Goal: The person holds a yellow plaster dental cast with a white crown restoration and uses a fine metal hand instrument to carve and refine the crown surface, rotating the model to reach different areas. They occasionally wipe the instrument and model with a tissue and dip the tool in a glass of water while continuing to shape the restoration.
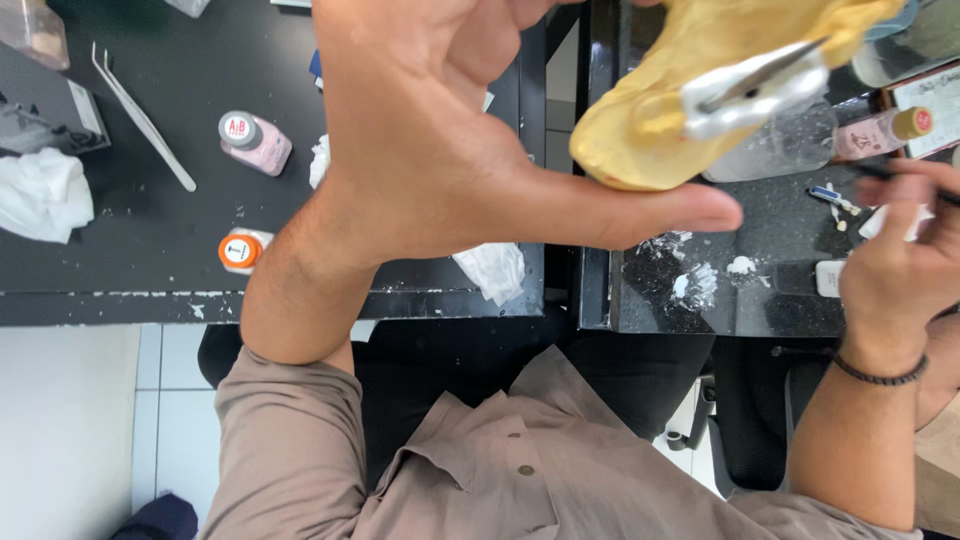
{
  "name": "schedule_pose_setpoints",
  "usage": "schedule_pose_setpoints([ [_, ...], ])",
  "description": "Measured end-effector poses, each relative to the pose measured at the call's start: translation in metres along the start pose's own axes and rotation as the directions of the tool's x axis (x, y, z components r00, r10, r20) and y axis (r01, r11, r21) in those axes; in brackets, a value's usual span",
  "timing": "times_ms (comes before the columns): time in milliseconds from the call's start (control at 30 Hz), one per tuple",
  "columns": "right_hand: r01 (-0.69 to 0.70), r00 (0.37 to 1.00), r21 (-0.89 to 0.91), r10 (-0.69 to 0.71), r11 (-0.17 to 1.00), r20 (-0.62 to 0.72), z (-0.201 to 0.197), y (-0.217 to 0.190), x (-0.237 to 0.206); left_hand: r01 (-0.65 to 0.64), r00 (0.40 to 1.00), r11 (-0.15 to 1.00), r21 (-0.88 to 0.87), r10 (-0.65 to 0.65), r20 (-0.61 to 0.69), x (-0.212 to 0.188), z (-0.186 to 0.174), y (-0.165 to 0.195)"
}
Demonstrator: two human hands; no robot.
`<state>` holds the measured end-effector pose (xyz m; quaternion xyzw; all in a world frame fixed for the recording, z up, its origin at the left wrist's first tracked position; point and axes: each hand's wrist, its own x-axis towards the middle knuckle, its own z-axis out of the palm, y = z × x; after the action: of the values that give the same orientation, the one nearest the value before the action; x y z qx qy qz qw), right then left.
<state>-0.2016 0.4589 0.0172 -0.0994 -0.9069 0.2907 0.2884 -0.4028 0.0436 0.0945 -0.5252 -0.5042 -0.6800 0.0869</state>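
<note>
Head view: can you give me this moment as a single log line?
left hand: raised, open | right hand: holds thin tool | yellow mould: above dark table

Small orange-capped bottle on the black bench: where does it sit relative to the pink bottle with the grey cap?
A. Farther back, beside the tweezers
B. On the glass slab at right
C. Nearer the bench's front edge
C: the orange-capped bottle stands close to the bench's front edge, while the pink bottle stands farther back.

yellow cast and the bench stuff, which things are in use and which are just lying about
In use: yellow cast with its metal part, held up by the left hand; thin tool in the right hand.

Lying about: tweezers, pink bottle, orange-capped bottle, tissues.
</note>
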Motion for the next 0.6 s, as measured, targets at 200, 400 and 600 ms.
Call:
schedule_pose_setpoints([
  [200,-0.058,0.996,0.067,0.062,0.996,-0.065,0.01,-0.005,0.008,0.06,0.997,0.998,0.023,-0.059,-0.057,-0.004,0.001,-0.002],
  [400,0.059,0.998,-0.121,-0.056,0.991,0.033,0.021,0.028,0.033,0.083,0.995,0.991,0.104,-0.076,-0.07,-0.004,0.002,0.006],
  [600,-0.051,0.991,0.315,0.086,0.948,-0.098,0.006,0.033,0.031,0.049,0.992,0.998,0.029,-0.046,-0.116,-0.005,-0.002,0.006],
])
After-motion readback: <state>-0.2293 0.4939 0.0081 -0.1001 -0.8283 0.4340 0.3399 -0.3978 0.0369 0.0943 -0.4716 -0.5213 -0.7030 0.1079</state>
